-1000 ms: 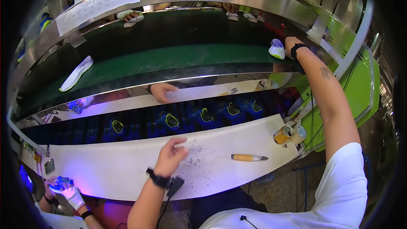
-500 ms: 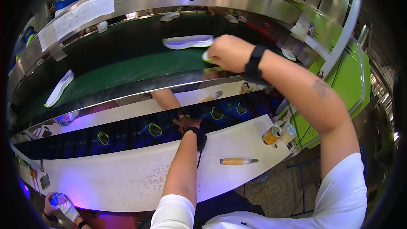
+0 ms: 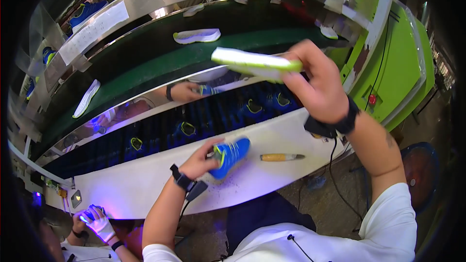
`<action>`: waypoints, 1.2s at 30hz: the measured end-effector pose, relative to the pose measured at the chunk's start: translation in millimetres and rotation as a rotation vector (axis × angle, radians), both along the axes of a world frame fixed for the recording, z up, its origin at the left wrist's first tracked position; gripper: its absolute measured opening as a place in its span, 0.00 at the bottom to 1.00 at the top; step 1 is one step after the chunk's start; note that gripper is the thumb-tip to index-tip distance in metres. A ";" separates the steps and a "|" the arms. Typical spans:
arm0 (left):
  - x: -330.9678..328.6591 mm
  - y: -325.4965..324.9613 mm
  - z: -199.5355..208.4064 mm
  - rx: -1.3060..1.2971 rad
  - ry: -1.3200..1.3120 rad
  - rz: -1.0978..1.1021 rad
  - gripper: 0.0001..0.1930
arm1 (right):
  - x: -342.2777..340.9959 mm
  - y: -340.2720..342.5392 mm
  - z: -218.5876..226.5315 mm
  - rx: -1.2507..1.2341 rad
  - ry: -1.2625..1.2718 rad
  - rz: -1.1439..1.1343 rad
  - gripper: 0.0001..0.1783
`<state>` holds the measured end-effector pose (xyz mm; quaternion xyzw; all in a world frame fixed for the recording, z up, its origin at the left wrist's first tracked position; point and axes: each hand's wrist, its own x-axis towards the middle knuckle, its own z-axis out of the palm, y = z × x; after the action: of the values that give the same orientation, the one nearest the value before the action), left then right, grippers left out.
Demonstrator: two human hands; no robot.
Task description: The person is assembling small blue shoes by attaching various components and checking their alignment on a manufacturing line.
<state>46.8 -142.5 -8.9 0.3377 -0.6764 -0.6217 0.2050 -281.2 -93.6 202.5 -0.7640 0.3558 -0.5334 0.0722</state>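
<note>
My left hand (image 3: 199,160) grips a blue shoe upper (image 3: 231,156) with lime-yellow trim at its heel opening, just above the white table. Raised at the right, my right hand (image 3: 315,80) holds a white shoe sole (image 3: 255,61) with a lime-green edge by one end. The sole hangs over the near side of the green conveyor belt and is slightly smeared by motion. Both wrists wear black bands with a small box and wire.
A wooden-handled knife (image 3: 281,157) lies on the white table (image 3: 145,189). More blue uppers (image 3: 187,128) sit on the dark lower conveyor. Loose soles (image 3: 196,36) rest on the green belt (image 3: 145,70). At lower left, a co-worker's gloved hand (image 3: 101,225) holds a blue shoe.
My left hand has taken a blue upper off the lower conveyor and brought it over the table. My right hand has lifted a sole off the belt and drawn it nearer.
</note>
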 end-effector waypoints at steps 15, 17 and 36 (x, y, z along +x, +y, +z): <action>-71.7 142.9 -46.9 -1.101 -0.746 0.160 0.28 | 0.9 118.6 -259.9 0.814 -0.697 0.074 0.10; -70.7 125.7 -37.6 -0.996 -0.519 0.283 0.22 | 6.3 128.5 -243.1 0.819 -0.864 0.147 0.10; -84.2 216.7 -25.4 -0.509 0.119 0.616 0.16 | 51.2 145.3 -242.9 0.750 -0.520 0.415 0.15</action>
<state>-37.4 74.2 -34.3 0.4263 -0.6628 -0.3624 0.4976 -230.0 51.7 -40.4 -0.5818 0.3336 -0.5160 0.5328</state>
